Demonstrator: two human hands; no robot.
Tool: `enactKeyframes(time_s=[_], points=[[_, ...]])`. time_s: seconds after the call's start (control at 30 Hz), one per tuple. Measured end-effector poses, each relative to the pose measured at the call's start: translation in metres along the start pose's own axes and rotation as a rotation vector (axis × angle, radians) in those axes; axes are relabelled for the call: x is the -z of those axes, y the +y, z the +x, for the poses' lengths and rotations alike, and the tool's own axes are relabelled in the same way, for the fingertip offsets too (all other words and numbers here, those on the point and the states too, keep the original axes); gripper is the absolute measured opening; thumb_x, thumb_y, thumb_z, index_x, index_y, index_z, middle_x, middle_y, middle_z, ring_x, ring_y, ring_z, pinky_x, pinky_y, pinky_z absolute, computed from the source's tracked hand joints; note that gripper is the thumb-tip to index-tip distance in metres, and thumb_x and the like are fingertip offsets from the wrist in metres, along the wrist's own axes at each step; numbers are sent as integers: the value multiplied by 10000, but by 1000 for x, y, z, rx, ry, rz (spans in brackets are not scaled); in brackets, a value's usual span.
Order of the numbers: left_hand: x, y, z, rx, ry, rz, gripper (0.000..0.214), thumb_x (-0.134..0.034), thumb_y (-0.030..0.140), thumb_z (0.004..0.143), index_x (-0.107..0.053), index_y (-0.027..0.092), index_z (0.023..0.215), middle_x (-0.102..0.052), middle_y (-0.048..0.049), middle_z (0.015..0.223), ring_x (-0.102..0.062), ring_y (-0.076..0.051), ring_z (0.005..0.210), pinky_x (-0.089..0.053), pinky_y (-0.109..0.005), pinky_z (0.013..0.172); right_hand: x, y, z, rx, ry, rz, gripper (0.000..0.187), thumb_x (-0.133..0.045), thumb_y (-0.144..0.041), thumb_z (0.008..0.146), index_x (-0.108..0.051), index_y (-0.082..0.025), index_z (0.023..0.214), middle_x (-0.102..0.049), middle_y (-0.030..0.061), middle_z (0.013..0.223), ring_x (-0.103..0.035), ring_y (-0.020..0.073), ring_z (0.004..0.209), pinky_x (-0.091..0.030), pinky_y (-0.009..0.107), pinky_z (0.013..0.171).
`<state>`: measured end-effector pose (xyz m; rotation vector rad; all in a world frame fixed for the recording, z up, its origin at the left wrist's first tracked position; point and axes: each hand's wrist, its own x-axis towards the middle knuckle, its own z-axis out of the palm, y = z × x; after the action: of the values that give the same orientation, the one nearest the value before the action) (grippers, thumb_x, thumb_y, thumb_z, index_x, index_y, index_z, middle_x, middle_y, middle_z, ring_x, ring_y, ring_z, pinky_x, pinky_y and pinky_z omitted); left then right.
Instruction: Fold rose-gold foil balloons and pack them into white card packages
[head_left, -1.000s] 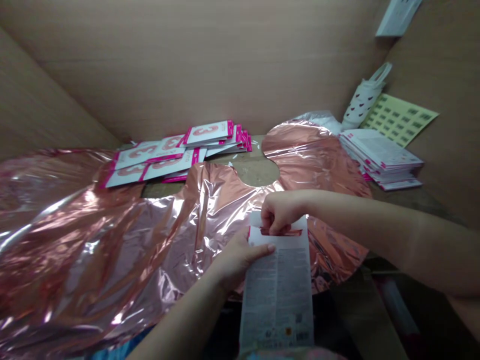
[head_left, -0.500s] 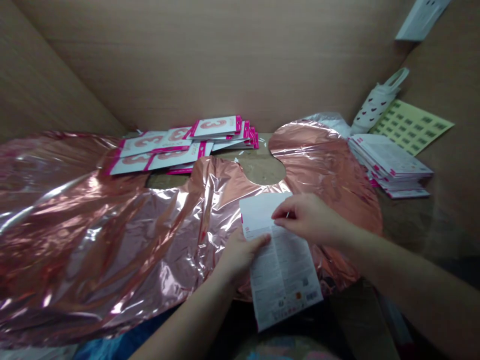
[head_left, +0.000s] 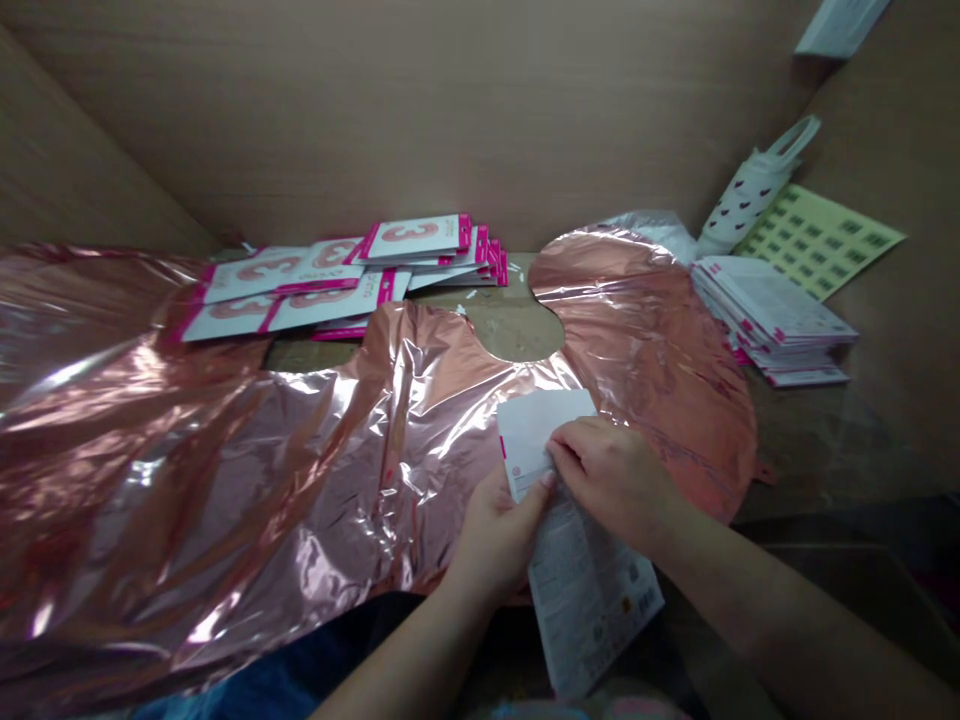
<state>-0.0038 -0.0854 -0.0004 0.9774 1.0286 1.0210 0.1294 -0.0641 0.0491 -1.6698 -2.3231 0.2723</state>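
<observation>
A printed white paper packet (head_left: 585, 590) with pink edge marks is held over the front edge of the table, its lower end tilted toward me. My left hand (head_left: 506, 520) grips its left side, thumb on top and fingers hidden beneath. My right hand (head_left: 607, 475) is closed in a pinch on the packet's upper middle, near the left thumb; whether a small piece is between those fingers cannot be seen. Under and behind the packet, a large flat rose-gold foil balloon (head_left: 337, 470), shaped like a number 3, spreads across the table.
Several pink-and-white packets printed with a 3 (head_left: 300, 275) lie at the back, partly over the foil. To the right are a stack of packets (head_left: 780, 305), a yellow sticker sheet (head_left: 825, 240) and a white pouch with hearts (head_left: 746, 200). Wooden panels (head_left: 450, 110) enclose the back and sides.
The packet has shifted slightly right and down in view. My right hand has come down onto it, closer to my left thumb, and its fingers have curled tighter.
</observation>
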Motion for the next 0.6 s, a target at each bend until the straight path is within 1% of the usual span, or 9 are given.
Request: enactKeyframes(time_s=[0.13, 0.3, 0.37, 0.4, 0.47, 0.5, 0.53, 0.57, 0.6], points=[[-1, 0, 0, 43, 17, -31, 234, -572, 302, 776, -603, 132, 934, -677, -54, 846, -595, -196, 766, -471, -281, 676, -2, 1, -5, 56, -74, -2, 188, -434, -135, 878, -613, -162, 829, -633, 45, 817, -572, 157, 808, -393, 258, 715], [-4, 7, -1, -24, 1, 82, 197, -549, 294, 789, -630, 128, 855, -668, -47, 840, -569, -179, 782, -454, -260, 695, -3, -11, 0, 155, -118, -213, 158, -450, -40, 786, -570, -141, 768, -610, 76, 769, -568, 167, 700, -374, 258, 590], [-5, 9, -2, -16, -16, 60, 194, -550, 291, 778, -635, 128, 842, -668, -41, 799, -572, -176, 749, -456, -254, 662, 4, -9, 6, 215, -78, -231, 134, -473, -52, 767, -574, -138, 745, -608, 74, 737, -566, 164, 671, -367, 253, 567], [-4, 9, -3, 0, -21, 27, 199, -554, 291, 769, -636, 129, 850, -668, -39, 778, -579, -177, 730, -461, -256, 645, 10, -4, 7, 209, -28, -216, 123, -483, -71, 770, -582, -137, 736, -612, 69, 728, -566, 161, 667, -370, 251, 571], [-1, 9, -2, 42, -18, -51, 221, -569, 294, 745, -636, 127, 874, -670, -41, 752, -598, -185, 692, -475, -269, 623, 29, 17, -1, 107, 93, -144, 120, -499, -139, 795, -604, -144, 738, -623, 47, 716, -566, 146, 655, -382, 242, 577], [2, 9, 0, 60, -3, -81, 233, -580, 295, 731, -636, 126, 881, -673, -44, 748, -608, -189, 675, -483, -280, 619, 41, 31, -12, 40, 111, -91, 134, -505, -175, 805, -615, -153, 731, -626, 31, 699, -565, 134, 639, -389, 233, 570], [6, 9, 1, 69, 18, -99, 244, -590, 296, 719, -634, 122, 884, -676, -49, 747, -617, -195, 663, -491, -292, 619, 51, 47, -27, -16, 73, -28, 148, -510, -205, 811, -627, -166, 728, -628, 13, 678, -565, 121, 614, -394, 220, 550], [9, 10, 3, 68, 34, -106, 255, -597, 300, 714, -632, 116, 887, -680, -57, 752, -626, -204, 662, -497, -304, 624, 60, 61, -45, -21, -40, 42, 155, -524, -213, 802, -632, -180, 696, -621, -6, 631, -559, 107, 568, -391, 201, 508], [12, 11, 5, 57, 43, -103, 268, -596, 306, 718, -629, 110, 897, -682, -65, 762, -635, -215, 675, -503, -317, 632, 67, 73, -64, 9, -226, 106, 139, -547, -189, 776, -643, -196, 676, -626, -17, 618, -565, 100, 547, -401, 186, 491]])
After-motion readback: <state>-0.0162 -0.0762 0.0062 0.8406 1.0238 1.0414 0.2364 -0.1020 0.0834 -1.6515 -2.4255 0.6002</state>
